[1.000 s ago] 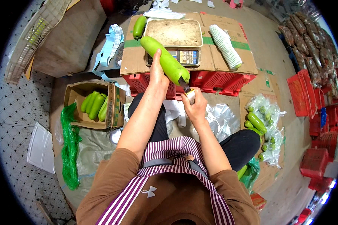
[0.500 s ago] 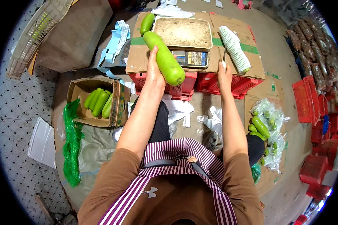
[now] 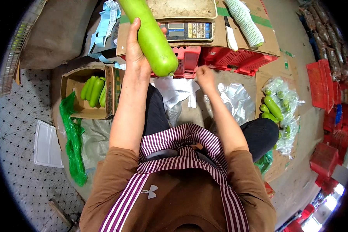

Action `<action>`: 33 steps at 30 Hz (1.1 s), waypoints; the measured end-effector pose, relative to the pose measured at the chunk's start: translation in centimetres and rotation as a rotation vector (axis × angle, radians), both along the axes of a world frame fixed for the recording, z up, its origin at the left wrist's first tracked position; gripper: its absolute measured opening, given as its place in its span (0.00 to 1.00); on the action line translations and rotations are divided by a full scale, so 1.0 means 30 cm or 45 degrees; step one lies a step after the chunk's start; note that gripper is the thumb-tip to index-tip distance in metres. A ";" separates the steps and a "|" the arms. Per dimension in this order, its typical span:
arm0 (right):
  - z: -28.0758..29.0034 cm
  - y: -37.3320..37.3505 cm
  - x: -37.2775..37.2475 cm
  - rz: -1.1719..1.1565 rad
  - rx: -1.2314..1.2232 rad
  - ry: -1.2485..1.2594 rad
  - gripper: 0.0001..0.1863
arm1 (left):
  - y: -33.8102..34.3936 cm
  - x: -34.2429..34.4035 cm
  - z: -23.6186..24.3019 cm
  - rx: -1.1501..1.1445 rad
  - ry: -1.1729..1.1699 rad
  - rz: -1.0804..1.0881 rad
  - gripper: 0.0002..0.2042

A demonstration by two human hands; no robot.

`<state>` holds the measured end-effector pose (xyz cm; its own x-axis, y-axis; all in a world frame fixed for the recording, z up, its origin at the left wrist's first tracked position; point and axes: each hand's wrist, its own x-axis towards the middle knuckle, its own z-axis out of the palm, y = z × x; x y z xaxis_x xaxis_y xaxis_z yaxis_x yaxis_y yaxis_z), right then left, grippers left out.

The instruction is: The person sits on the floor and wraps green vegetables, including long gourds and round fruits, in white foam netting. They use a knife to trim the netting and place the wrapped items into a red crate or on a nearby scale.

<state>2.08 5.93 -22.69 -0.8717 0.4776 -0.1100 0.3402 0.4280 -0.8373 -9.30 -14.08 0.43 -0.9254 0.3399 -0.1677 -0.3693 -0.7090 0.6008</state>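
Held right hand (image 3: 205,77) in loose fist, with contents unclear, just right of lower end of green gourd (image 3: 154,42). Gripped gourd in left hand (image 3: 138,54), with thumb on left side. Noted white-handled knife (image 3: 230,36) on bench (image 3: 267,41) beyond right hand, beside net-sleeved gourd (image 3: 246,24), and scale (image 3: 190,29) right of left hand.

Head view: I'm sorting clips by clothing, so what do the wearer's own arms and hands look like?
The arms wear plain brown sleeves that end near the elbows, leaving the forearms uncovered. The left hand and right hand wear no gloves. Purple-and-white striped straps run over the brown top. Some fingers are hidden, so rings can't be ruled out.
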 end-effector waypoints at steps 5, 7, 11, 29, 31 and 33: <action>-0.176 -0.285 0.079 0.555 0.596 -0.375 0.36 | -0.018 0.023 0.018 -0.001 0.054 -0.136 0.27; -0.229 -0.294 0.051 0.675 0.666 -0.306 0.23 | -0.005 0.037 0.022 -0.013 0.038 -0.149 0.29; -0.213 -0.262 0.063 0.342 0.430 0.016 0.11 | -0.002 0.061 0.016 -0.050 0.062 -0.222 0.29; 0.675 -0.032 0.452 -0.019 -1.319 0.576 0.29 | 0.178 0.376 -0.102 -0.173 -0.059 -0.711 0.27; 0.707 -0.090 0.492 0.120 -0.836 0.565 0.33 | 0.173 0.342 -0.098 -0.042 -0.114 -0.829 0.27; 0.686 -0.110 0.499 0.190 -0.393 0.537 0.35 | 0.192 0.338 -0.096 0.003 -0.095 -0.814 0.26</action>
<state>17.06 2.64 -2.11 -0.9263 0.3463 0.1482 -0.0979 0.1584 -0.9825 0.84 -8.32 -2.44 -0.5259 0.8209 -0.2226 -0.7602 -0.3362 0.5560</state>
